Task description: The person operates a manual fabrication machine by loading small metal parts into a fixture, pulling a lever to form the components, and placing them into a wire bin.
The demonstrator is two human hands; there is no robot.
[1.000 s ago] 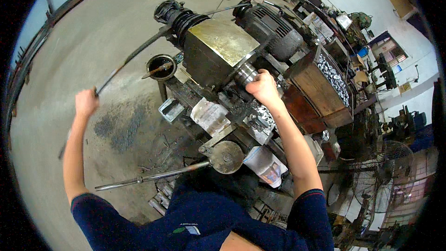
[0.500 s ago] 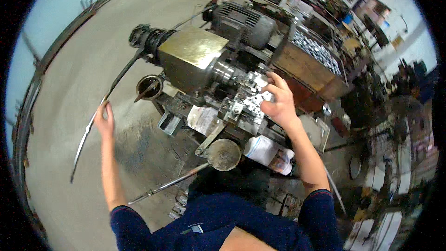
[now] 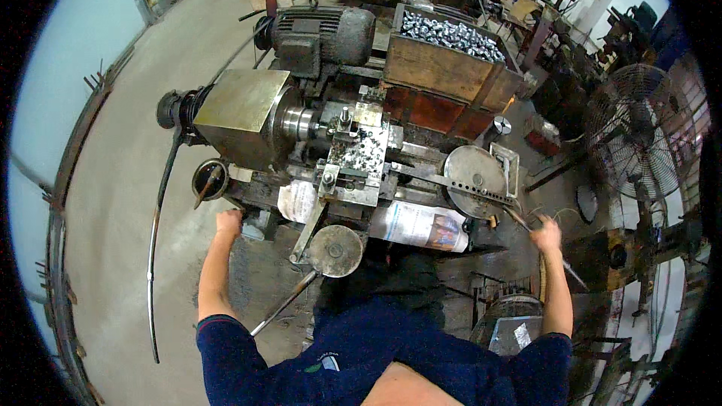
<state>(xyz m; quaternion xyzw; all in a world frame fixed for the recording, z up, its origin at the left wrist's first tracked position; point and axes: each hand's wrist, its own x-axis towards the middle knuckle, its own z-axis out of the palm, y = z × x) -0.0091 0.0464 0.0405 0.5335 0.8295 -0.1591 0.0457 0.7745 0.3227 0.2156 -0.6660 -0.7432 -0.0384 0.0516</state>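
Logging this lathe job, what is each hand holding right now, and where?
The right hand grips a thin metal rod partway along it. The left hand rests against the grey metal lathe's front edge; any grip there cannot be told.

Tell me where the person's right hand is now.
In the head view the right hand is out at the person's right, closed on a long lever handle that runs from the round metal disc at the lathe's right end, just left of the standing fan.
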